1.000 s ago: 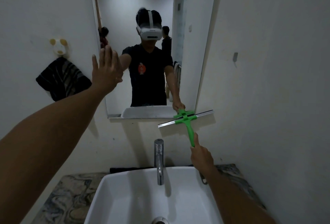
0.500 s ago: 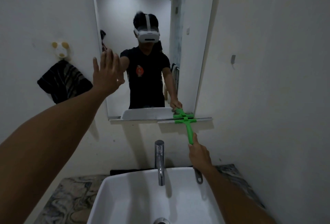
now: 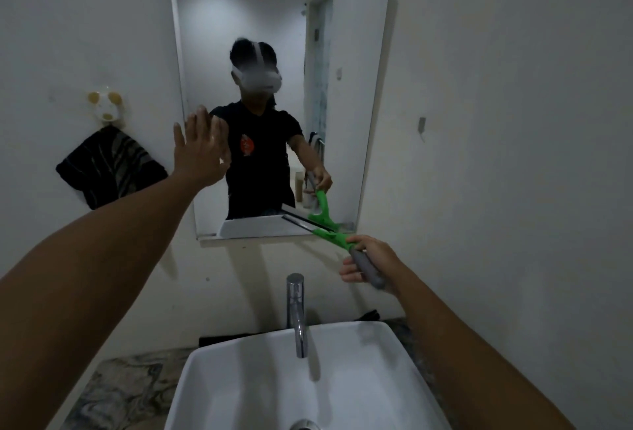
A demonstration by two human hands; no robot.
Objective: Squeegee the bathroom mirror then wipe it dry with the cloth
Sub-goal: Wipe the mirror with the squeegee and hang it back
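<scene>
A tall frameless mirror (image 3: 352, 53) hangs on the white wall above the sink. My left hand (image 3: 200, 150) is flat and open, fingers spread, at the mirror's left edge. My right hand (image 3: 371, 260) grips the grey end of a green squeegee (image 3: 334, 238). The squeegee's blade lies at the mirror's bottom right corner and its handle slants down to the right. A dark striped cloth (image 3: 109, 169) hangs from a hook (image 3: 106, 107) on the wall left of the mirror.
A white square basin (image 3: 239, 381) with a chrome tap (image 3: 296, 313) sits directly below on a marbled counter (image 3: 116, 392). A dark strip lies behind the basin. A small grey fitting (image 3: 422, 124) sticks out of the right wall.
The squeegee has turned, so its handle now slants down to the right, and my right hand has slid down to the grey grip. My left hand stays on the mirror's edge.
</scene>
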